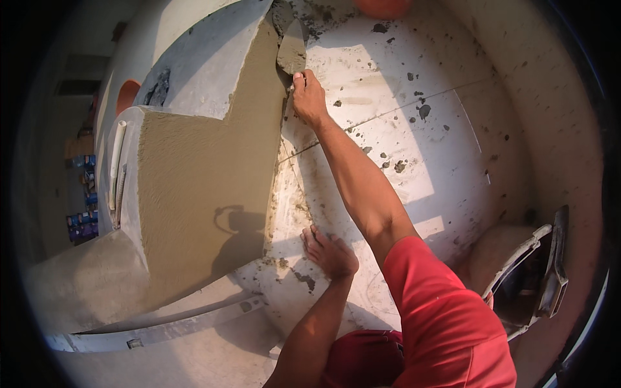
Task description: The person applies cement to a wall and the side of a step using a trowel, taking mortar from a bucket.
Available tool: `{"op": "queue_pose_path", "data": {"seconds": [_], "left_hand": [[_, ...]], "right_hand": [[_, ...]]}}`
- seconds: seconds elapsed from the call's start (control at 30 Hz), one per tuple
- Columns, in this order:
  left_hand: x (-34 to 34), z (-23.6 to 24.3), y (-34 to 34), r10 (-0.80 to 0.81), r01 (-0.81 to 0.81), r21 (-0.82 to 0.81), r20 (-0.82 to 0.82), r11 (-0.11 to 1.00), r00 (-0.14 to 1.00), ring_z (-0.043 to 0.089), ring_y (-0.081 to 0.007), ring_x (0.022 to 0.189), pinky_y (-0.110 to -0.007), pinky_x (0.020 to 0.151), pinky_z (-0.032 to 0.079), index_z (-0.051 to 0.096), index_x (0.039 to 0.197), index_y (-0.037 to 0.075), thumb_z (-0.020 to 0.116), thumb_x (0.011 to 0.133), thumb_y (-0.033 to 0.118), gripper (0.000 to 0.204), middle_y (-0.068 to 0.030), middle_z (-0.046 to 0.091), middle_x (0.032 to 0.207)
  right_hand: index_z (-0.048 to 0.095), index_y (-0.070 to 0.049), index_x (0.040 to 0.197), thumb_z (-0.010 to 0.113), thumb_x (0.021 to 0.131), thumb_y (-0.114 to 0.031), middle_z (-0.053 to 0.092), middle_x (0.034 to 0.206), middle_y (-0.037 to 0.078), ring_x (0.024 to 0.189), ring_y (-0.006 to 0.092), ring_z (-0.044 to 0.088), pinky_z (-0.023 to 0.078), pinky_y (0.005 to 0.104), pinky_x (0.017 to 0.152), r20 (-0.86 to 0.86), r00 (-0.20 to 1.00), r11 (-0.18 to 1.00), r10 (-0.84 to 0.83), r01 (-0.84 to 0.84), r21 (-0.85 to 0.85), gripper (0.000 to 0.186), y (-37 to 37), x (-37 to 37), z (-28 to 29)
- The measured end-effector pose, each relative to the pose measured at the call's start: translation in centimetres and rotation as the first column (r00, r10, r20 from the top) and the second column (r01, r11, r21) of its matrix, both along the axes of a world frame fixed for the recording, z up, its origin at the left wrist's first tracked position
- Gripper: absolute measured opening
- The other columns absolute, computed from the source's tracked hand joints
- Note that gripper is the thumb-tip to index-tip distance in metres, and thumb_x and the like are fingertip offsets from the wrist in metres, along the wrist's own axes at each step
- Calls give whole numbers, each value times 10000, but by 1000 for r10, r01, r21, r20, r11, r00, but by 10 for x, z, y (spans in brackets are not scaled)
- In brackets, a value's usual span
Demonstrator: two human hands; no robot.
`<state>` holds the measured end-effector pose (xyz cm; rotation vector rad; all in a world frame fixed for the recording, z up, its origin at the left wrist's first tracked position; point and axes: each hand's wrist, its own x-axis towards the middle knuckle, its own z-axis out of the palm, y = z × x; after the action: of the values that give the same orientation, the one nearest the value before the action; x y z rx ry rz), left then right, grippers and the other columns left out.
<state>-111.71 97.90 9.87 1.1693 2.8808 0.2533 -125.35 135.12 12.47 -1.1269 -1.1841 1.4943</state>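
Observation:
My right hand (309,97) reaches forward, closed on a trowel (291,52) loaded with grey-brown mortar, its tip at the top end of a freshly plastered, stepped face (194,181). The trowel's handle is mostly hidden by my fingers. Lower down, my left hand (328,252) lies with fingers apart on the white, mortar-spattered floor (407,168), just right of the plastered face's lower part. Dark mortar also sits around the trowel's blade.
An orange bucket (381,5) is at the top edge, another orange object (127,96) behind the structure. Pale pipes (118,161) lie along its left side. At right, a container with tools (521,278) stands by the curved wall (563,149). Small coloured items (83,213) are stacked far left.

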Motion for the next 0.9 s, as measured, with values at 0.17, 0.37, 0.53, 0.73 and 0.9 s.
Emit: {"op": "queue_pose_path", "data": {"seconds": [0.17, 0.37, 0.53, 0.73, 0.9], "left_hand": [[0, -4, 0, -35, 35, 24, 19, 999, 999, 289, -520, 1558, -633, 1275, 201, 340, 1583, -112, 426, 1095, 271, 626, -364, 323, 1639], [-2, 9, -1, -10, 10, 5, 9, 1000, 1000, 288, -516, 1561, -625, 1282, 181, 357, 1571, -121, 439, 1076, 234, 614, -366, 323, 1641], [1, 5, 4, -22, 20, 36, 42, 999, 999, 287, -509, 1561, -624, 1276, 181, 372, 1562, -115, 447, 1067, 240, 614, -359, 321, 1643], [-2, 5, 2, -43, 41, 70, 19, 997, 999, 283, -552, 1539, -648, 1273, 200, 383, 1551, -122, 518, 1041, 207, 622, -365, 328, 1617], [-1, 5, 2, -41, 40, 57, 18, 998, 999, 286, -538, 1544, -642, 1275, 209, 372, 1560, -119, 531, 1043, 203, 629, -349, 340, 1608]], "right_hand": [[600, -32, 1210, 433, 1174, -379, 624, 800, 96, 539, 185, 586, 520, 368, 481, -398, 913, 954, 88, -192, -229, 387, 22, 5, 0], [584, -37, 1195, 397, 1191, -385, 591, 808, 63, 530, 152, 553, 513, 326, 464, -462, 863, 902, 205, -350, -253, 395, -6, 34, 1], [576, -23, 1217, 368, 1196, -384, 593, 807, 63, 586, 151, 571, 532, 306, 497, -529, 848, 898, 34, -258, -357, 418, 23, 33, -3], [583, -33, 1200, 386, 1185, -392, 594, 804, 61, 561, 152, 546, 521, 314, 484, -597, 800, 883, 57, -319, -343, 410, 30, 12, 18], [562, -13, 1201, 368, 1185, -387, 582, 808, 72, 551, 145, 548, 517, 308, 458, -622, 776, 908, 98, -326, -264, 422, 32, 11, 39]]}}
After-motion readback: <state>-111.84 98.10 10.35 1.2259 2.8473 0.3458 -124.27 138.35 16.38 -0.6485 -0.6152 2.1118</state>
